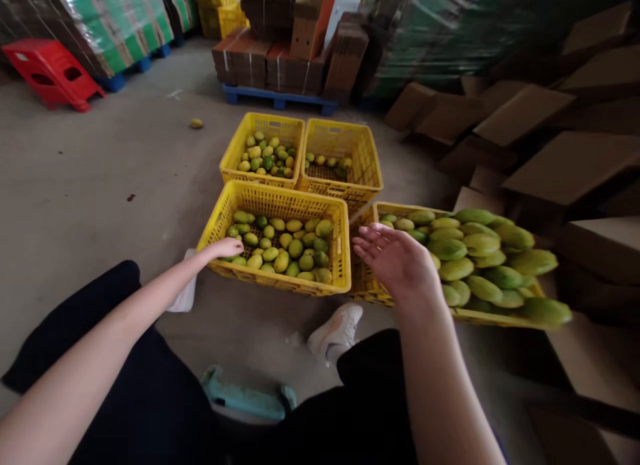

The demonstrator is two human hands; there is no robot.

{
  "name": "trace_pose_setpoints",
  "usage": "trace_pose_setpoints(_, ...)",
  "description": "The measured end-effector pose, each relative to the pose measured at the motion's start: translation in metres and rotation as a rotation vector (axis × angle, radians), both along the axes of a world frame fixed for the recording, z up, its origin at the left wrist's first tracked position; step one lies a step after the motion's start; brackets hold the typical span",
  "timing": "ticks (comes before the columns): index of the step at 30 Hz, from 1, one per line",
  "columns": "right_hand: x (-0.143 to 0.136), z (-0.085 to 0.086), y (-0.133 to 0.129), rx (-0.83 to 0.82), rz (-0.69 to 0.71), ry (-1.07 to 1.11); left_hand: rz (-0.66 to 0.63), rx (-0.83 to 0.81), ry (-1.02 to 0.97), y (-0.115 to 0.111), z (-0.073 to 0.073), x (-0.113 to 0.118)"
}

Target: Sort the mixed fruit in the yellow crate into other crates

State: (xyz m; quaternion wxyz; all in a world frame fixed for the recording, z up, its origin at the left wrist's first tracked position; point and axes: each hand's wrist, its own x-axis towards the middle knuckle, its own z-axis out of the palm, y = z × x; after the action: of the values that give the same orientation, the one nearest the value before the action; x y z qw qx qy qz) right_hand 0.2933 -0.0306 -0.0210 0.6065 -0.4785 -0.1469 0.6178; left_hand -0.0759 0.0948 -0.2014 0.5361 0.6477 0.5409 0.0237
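My left hand (227,247) reaches over the left side of the front yellow crate (274,283), which holds many green-yellow mangoes (281,261). Its fingers look curled in, low by the mangoes at the crate's left; whatever is in them is hidden. My right hand (400,260) is open, palm turned up, with fingers stretched to the left and nothing in them. It hovers over the left part of the right-hand yellow crate (370,288), heaped with larger-looking green mangoes (455,268).
Behind stand two more yellow crates (225,160) (367,178) with fewer mangoes. One mango (197,123) lies on the floor. A red stool (55,75) is at left, loaded blue pallets (280,100) at back, cardboard boxes (575,165) at right. A teal low seat (245,400) is between my legs.
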Motion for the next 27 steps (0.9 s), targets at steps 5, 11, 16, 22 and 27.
trace_pose_setpoints(5,0.001,-0.004,-0.005,-0.013,-0.013,0.136,-0.032,0.08,-0.001,0.003,-0.049,0.084)
trace_pose_setpoints(11,0.003,0.003,-0.016,-0.069,-0.055,0.198,-0.261,0.138,0.153,-0.005,-0.094,0.162)
trace_pose_setpoints(16,0.008,0.007,-0.028,-0.044,-0.145,0.246,-0.57,0.248,0.377,-0.004,-0.1,0.177)
trace_pose_setpoints(22,0.003,0.013,-0.029,-0.076,-0.191,0.273,-0.762,0.459,0.465,-0.005,-0.079,0.17)
trace_pose_setpoints(27,-0.008,0.008,-0.028,-0.105,-0.158,0.265,-0.753,0.636,0.373,-0.003,-0.045,0.156)
